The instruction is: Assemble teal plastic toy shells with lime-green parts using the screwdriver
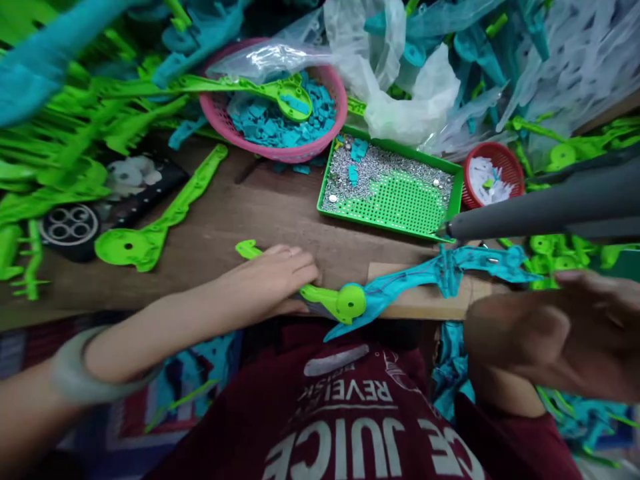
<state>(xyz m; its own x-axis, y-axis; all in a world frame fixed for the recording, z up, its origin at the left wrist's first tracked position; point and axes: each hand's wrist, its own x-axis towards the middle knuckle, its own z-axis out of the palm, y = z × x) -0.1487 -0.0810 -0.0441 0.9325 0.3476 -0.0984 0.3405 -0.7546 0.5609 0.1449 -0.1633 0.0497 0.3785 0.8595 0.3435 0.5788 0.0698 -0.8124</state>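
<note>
My left hand (pixel 283 273) is closed over a long lime-green plastic part (pixel 327 299) with a round end. The green end meets a curved blue plastic part (pixel 400 283), which stretches right over a flat wooden board (pixel 425 305). My right hand (pixel 565 333), smeared by motion, is raised at the right, fingers apart, with nothing visible in it. Above this hand, a dark grey pen-shaped power screwdriver (pixel 540 200) reaches in from the right, its tip near the corner of a green tray (pixel 387 219). The right hand looks apart from the tool.
Small metal screws cover part of the tray. Behind it stand a pink basket (pixel 213 117) of small blue pieces and a red basket (pixel 515 167) of white pieces. A loose green part (pixel 163 220) lies left, near heaped green parts (pixel 55 153). Plastic bags (pixel 410 93) crowd the back.
</note>
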